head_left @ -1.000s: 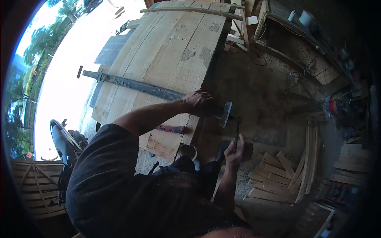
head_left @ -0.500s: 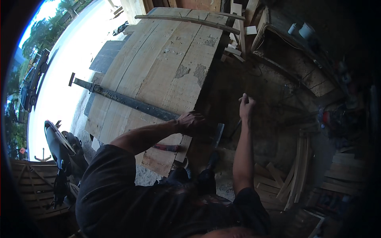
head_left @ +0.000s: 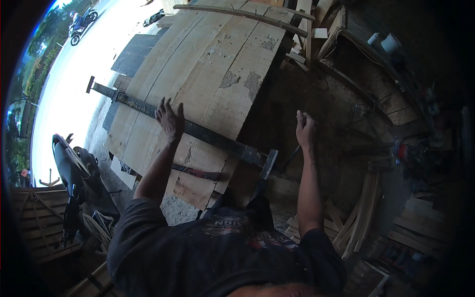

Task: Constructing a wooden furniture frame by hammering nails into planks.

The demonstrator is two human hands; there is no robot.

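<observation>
A plank panel (head_left: 198, 84) is spread beneath and beyond the left grip (head_left: 170, 121), and to the left of the right grip (head_left: 306, 129). Across it a long metal clamp (head_left: 213, 139) is laid: its bar is passed under the left grip, and its near end plate (head_left: 268, 164) is set below and left of the right grip. Well beyond both grips, a narrow wooden strip (head_left: 242, 16) is laid across the panel. Nearer the body than the left grip, and to its right, a slim red-and-dark tool (head_left: 203, 174) is rested on the boards. Just below the right grip, a thin rod (head_left: 292, 156) is seen.

The left grip has been taken from the bar's near end and brought farther left, its fingers spread and nothing held; whether the bar is brushed cannot be told. The clamp's near end is thus left unsteadied by it. The right grip is curled, but whether the rod is pinched cannot be told.
</observation>
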